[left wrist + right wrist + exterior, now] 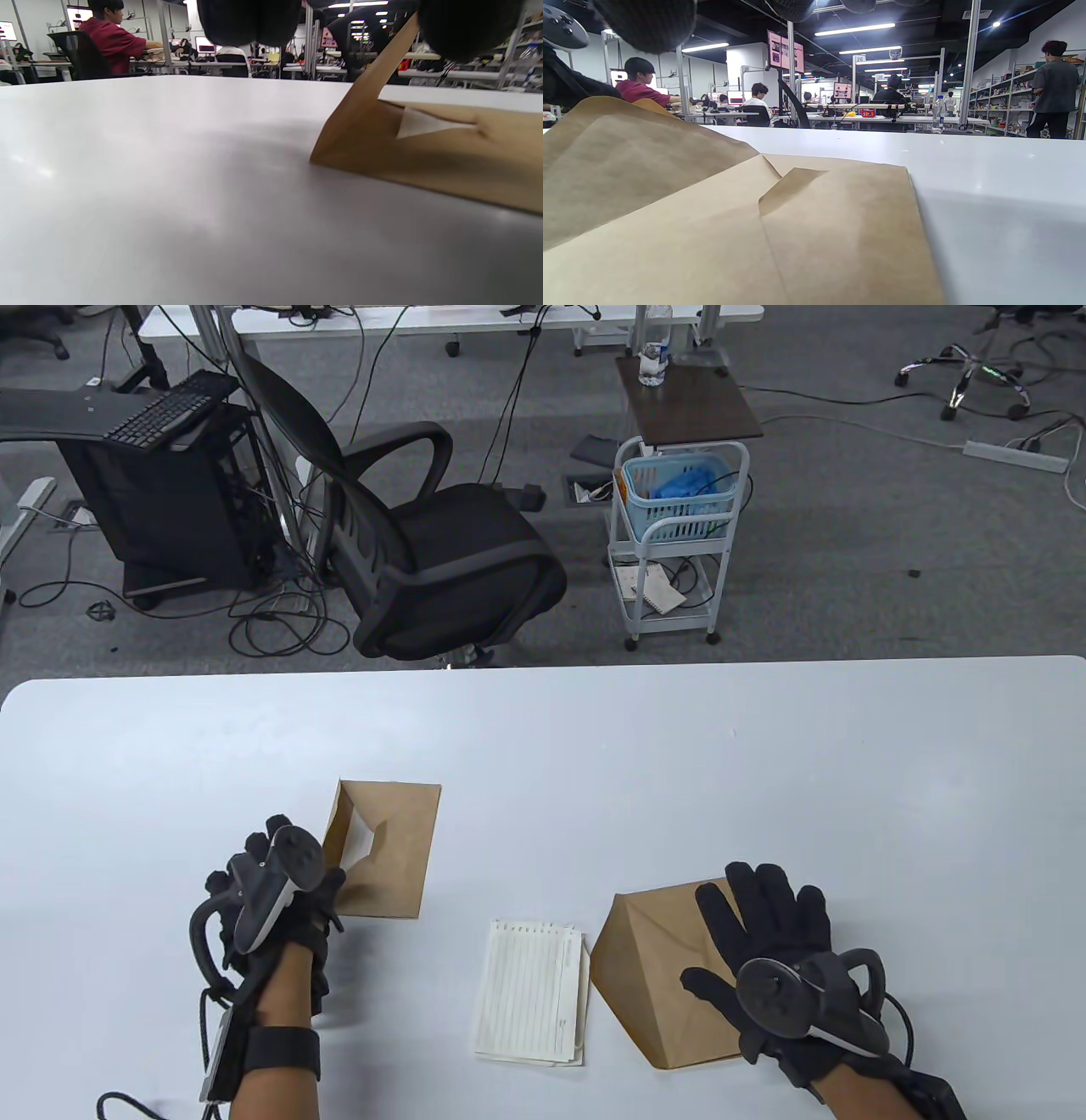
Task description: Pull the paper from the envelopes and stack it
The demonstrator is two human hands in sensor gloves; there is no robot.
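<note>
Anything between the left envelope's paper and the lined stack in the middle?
Nothing visible does. The left hand lifts the flap of the left envelope, white paper showing in its mouth. Only bare table lies between it and the paper stack.

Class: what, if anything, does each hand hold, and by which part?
The left hand lifts the left envelope by its open flap. The right hand rests flat on the right envelope, gripping nothing.
</note>
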